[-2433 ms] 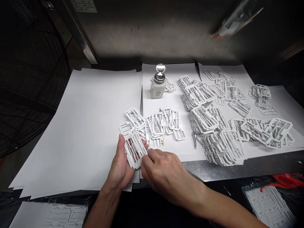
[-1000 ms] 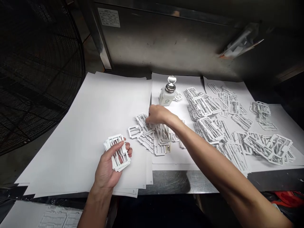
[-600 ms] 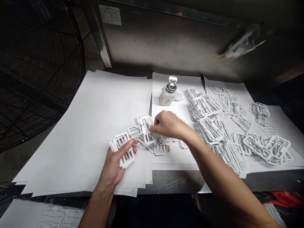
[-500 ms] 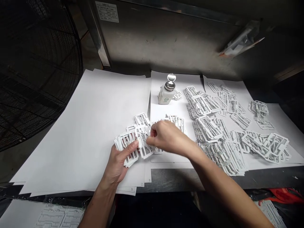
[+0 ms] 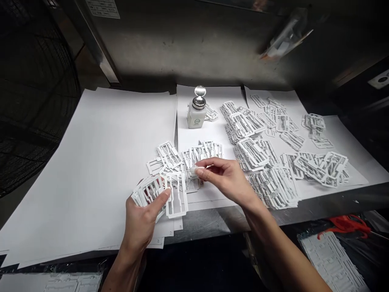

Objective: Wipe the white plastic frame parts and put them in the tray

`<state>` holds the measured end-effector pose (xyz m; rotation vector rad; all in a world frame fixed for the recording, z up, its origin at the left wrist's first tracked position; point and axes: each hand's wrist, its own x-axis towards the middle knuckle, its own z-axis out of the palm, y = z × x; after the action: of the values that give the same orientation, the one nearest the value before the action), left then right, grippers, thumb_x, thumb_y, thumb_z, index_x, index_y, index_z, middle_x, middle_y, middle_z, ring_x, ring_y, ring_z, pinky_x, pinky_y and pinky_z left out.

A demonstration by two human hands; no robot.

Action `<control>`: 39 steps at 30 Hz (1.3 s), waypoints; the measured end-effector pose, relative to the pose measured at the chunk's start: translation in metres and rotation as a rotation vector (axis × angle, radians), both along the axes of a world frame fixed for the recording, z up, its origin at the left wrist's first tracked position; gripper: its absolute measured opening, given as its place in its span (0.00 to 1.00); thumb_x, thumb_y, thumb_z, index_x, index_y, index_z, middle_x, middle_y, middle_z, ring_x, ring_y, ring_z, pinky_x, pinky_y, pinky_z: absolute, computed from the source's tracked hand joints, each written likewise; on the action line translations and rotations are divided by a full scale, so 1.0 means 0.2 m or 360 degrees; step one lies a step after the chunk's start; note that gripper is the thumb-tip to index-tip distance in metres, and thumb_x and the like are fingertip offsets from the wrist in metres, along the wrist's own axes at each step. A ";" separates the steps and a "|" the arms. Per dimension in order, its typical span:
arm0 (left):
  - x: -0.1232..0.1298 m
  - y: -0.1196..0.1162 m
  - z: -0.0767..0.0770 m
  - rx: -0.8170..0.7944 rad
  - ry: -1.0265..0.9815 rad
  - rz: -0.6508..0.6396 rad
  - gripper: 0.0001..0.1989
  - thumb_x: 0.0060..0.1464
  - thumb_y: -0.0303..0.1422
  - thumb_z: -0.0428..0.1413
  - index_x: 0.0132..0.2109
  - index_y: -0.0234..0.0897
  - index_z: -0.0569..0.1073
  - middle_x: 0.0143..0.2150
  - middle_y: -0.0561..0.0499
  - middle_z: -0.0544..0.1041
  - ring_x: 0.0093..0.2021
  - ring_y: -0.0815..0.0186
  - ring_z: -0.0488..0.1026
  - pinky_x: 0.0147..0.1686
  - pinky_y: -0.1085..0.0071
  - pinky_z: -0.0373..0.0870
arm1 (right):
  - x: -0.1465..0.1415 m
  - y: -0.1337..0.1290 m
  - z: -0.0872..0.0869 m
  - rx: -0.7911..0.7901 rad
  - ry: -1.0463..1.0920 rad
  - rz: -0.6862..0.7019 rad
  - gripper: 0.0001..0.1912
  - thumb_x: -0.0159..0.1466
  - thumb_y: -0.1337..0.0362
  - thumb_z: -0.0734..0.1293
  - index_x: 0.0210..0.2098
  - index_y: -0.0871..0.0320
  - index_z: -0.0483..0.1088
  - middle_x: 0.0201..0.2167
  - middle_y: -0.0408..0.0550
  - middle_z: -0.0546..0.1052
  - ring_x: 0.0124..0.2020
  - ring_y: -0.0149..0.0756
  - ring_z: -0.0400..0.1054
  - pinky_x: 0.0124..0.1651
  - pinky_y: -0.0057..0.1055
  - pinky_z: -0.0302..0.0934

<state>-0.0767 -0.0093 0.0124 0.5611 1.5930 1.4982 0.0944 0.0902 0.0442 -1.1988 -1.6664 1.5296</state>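
My left hand (image 5: 141, 223) is closed around a fanned stack of thin white slotted frames (image 5: 147, 191). Its thumb presses on one single frame (image 5: 185, 195) that sticks out to the right of the stack. My right hand (image 5: 229, 178) pinches a small white piece (image 5: 197, 169) between thumb and fingertips; its exact kind is unclear. Under and behind the fingertips lies a loose pile of the same white frames (image 5: 168, 154), spread over white paper sheets (image 5: 127, 129).
A white pump bottle (image 5: 196, 115) with its metal lid raised stands behind the pile. Stacks of frames (image 5: 252, 154) cover the right side. Red-handled scissors (image 5: 345, 225) lie lower right, near more white parts (image 5: 334, 259). A fan cage (image 5: 36, 89) is at far left; a metal panel (image 5: 182, 48) rises behind.
The view has shifted, so the scene sits further left. My right hand has moved back from the left hand's stack, its pinched white piece now visible. One frame now sticks out clearly under my left thumb.
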 end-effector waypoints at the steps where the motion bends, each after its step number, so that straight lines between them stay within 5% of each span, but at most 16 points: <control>1: 0.01 0.00 0.00 0.0008 0.0091 -0.0011 0.16 0.41 0.28 0.64 0.41 0.36 0.76 0.39 0.50 0.78 0.42 0.60 0.74 0.43 0.68 0.71 | -0.02 -0.01 -0.01 0.0091 -0.0009 -0.0001 0.13 0.58 0.59 0.70 0.40 0.60 0.74 0.32 0.47 0.76 0.31 0.32 0.68 0.33 0.28 0.65; 7: 0.04 0.00 0.03 0.0039 0.0351 0.0009 0.13 0.43 0.29 0.63 0.39 0.35 0.76 0.38 0.49 0.78 0.40 0.62 0.74 0.44 0.68 0.70 | -0.07 -0.08 -0.02 0.0606 -0.0259 0.0250 0.09 0.63 0.65 0.65 0.40 0.61 0.74 0.34 0.49 0.74 0.33 0.32 0.68 0.35 0.28 0.64; 13: 0.04 0.01 0.03 0.0026 0.0264 0.0140 0.13 0.41 0.28 0.63 0.39 0.35 0.76 0.38 0.49 0.77 0.38 0.63 0.74 0.42 0.70 0.70 | 0.01 -0.19 0.03 0.0502 -0.0440 0.0549 0.07 0.63 0.67 0.64 0.39 0.60 0.73 0.33 0.48 0.74 0.30 0.31 0.67 0.34 0.28 0.63; 20: 0.03 0.01 0.03 -0.0014 0.0365 0.0039 0.14 0.43 0.30 0.63 0.41 0.36 0.75 0.39 0.49 0.77 0.40 0.61 0.74 0.43 0.67 0.70 | 0.02 -0.20 0.02 0.0390 -0.0368 0.0253 0.06 0.62 0.67 0.64 0.37 0.60 0.73 0.32 0.46 0.73 0.30 0.30 0.67 0.34 0.27 0.63; 26: 0.03 0.00 0.01 0.0024 0.0336 0.0124 0.13 0.43 0.30 0.63 0.39 0.35 0.75 0.39 0.49 0.76 0.40 0.61 0.74 0.44 0.67 0.70 | 0.00 -0.28 0.01 0.0424 -0.0433 0.0438 0.07 0.64 0.66 0.62 0.37 0.59 0.72 0.32 0.47 0.72 0.29 0.30 0.66 0.32 0.27 0.62; 31: 0.05 0.02 0.03 0.0054 0.0329 0.0218 0.12 0.41 0.29 0.63 0.37 0.35 0.75 0.37 0.49 0.76 0.39 0.60 0.74 0.42 0.66 0.70 | -0.01 -0.30 -0.01 0.0572 -0.0444 0.0286 0.08 0.64 0.66 0.61 0.39 0.60 0.71 0.31 0.48 0.72 0.31 0.33 0.66 0.33 0.28 0.62; 35: 0.05 0.03 0.03 0.0097 0.0384 0.0298 0.10 0.42 0.29 0.63 0.35 0.35 0.75 0.37 0.50 0.75 0.39 0.61 0.73 0.44 0.66 0.69 | 0.00 -0.32 -0.02 0.0492 -0.0477 0.0404 0.07 0.64 0.68 0.61 0.36 0.59 0.71 0.30 0.47 0.71 0.28 0.31 0.65 0.31 0.27 0.61; 39: 0.05 0.03 0.03 0.0099 0.0401 0.0309 0.10 0.42 0.29 0.63 0.35 0.35 0.74 0.37 0.50 0.75 0.39 0.61 0.73 0.45 0.66 0.69 | -0.02 -0.37 -0.02 0.0473 -0.0401 0.0294 0.06 0.64 0.67 0.61 0.37 0.58 0.70 0.31 0.47 0.71 0.29 0.31 0.66 0.32 0.27 0.62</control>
<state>-0.0669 -0.0036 0.0181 0.6672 1.8425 1.6781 0.0901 0.0172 0.0409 -1.1369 -2.1360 1.2124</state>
